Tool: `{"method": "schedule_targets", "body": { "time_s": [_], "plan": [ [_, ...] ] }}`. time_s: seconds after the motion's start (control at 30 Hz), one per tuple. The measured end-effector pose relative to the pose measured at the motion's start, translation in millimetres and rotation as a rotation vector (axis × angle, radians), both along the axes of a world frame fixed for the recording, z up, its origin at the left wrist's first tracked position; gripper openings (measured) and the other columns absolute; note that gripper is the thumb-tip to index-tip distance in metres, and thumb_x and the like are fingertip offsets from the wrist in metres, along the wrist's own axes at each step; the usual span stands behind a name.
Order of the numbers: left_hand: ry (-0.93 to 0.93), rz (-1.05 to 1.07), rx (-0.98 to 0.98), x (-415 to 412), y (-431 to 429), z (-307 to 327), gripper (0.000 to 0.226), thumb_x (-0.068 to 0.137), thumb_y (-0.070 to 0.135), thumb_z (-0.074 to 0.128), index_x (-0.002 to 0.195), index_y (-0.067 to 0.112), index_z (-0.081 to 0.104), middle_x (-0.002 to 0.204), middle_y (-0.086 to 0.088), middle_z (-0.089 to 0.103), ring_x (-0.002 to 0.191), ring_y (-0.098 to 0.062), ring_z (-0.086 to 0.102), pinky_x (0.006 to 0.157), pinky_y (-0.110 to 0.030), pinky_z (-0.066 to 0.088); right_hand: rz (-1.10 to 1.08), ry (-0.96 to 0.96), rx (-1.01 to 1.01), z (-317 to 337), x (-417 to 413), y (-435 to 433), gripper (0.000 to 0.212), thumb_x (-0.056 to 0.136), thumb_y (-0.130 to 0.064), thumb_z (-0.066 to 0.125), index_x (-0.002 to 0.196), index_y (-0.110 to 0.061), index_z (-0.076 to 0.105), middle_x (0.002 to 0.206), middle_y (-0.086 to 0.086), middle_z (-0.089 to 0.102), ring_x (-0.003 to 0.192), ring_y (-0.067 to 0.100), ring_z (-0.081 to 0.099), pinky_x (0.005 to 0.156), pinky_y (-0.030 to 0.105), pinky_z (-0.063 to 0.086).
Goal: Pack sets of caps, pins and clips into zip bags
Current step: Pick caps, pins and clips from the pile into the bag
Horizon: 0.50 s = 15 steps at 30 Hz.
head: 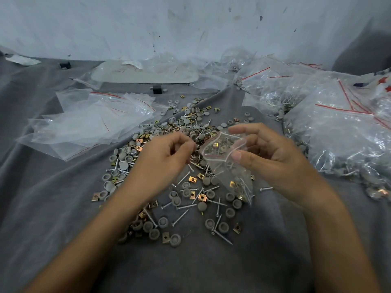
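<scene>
filled bags (338, 134) heap at right yet a big loose pile (182, 193) remains; above it the right hand (273, 153) pinches a part-filled zip bag (224, 151), the left hand (167, 153) curled, perhaps holding a piece.

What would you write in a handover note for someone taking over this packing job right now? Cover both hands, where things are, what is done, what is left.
Right hand pinches the open mouth of a zip bag that already has some caps, pins and a clip inside.
Left hand: fingers curled beside the bag mouth; whether it holds anything is unclear.
Loose parts lie heaped on the grey cloth; empty bags left, filled bags right.
Done: many bags filled. Left: finish and seal this bag, then pack the remaining pile.
</scene>
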State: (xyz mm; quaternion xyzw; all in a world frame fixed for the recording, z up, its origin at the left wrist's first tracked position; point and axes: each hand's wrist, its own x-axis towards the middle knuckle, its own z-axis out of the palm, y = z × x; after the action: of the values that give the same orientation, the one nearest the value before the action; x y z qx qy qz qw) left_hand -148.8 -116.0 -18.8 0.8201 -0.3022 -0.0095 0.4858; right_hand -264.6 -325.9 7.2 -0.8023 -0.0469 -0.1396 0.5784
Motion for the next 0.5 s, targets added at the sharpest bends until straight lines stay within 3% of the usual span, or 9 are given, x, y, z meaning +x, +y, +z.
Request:
{"method": "schedule_targets", "body": {
  "time_s": [0.1,0.17,0.27,0.5],
  "plan": [
    [-0.169,-0.063,0.394,2.2,2.8,-6.1,0.015,0.099,0.040,0.059,0.098,0.032,0.071,0.079,0.017,0.064,0.069,0.003,0.056,0.062,-0.022,0.043,-0.019,-0.009,0.039,-1.4,0.6,-3.4,0.038,0.080,-0.038,0.077,0.117,-0.039,0.069,0.088,-0.007,0.071,0.076,0.006,0.064,0.067,0.017,0.052],
    [-0.222,-0.123,0.515,0.4,0.8,-9.7,0.016,0.097,0.041,0.061,0.105,0.033,0.072,0.094,0.019,0.065,0.085,-0.001,0.057,0.077,-0.031,0.050,-0.028,-0.008,0.040,-2.5,1.0,-4.9,0.039,0.078,-0.042,0.077,0.117,-0.041,0.069,0.087,-0.008,0.070,0.076,0.006,0.064,0.068,0.018,0.052],
    [-0.310,-0.192,0.601,-1.7,-2.8,-15.1,0.022,0.097,0.041,0.062,0.117,0.034,0.069,0.102,0.015,0.060,0.104,-0.010,0.056,0.089,-0.034,0.049,-0.032,-0.012,0.042,-4.2,1.7,-7.0,0.037,0.081,-0.036,0.077,0.116,-0.042,0.069,0.087,-0.007,0.071,0.077,0.007,0.064,0.070,0.019,0.052],
    [-0.373,-0.195,0.668,-1.8,-5.9,-20.6,0.037,0.101,0.043,0.054,0.137,0.037,0.059,0.117,0.009,0.057,0.120,-0.015,0.050,0.095,-0.038,0.048,-0.037,-0.007,0.040,-4.9,1.5,-7.0,0.036,0.082,-0.033,0.076,0.117,-0.041,0.069,0.085,-0.011,0.069,0.075,0.008,0.060,0.068,0.018,0.050]
  ]
}}
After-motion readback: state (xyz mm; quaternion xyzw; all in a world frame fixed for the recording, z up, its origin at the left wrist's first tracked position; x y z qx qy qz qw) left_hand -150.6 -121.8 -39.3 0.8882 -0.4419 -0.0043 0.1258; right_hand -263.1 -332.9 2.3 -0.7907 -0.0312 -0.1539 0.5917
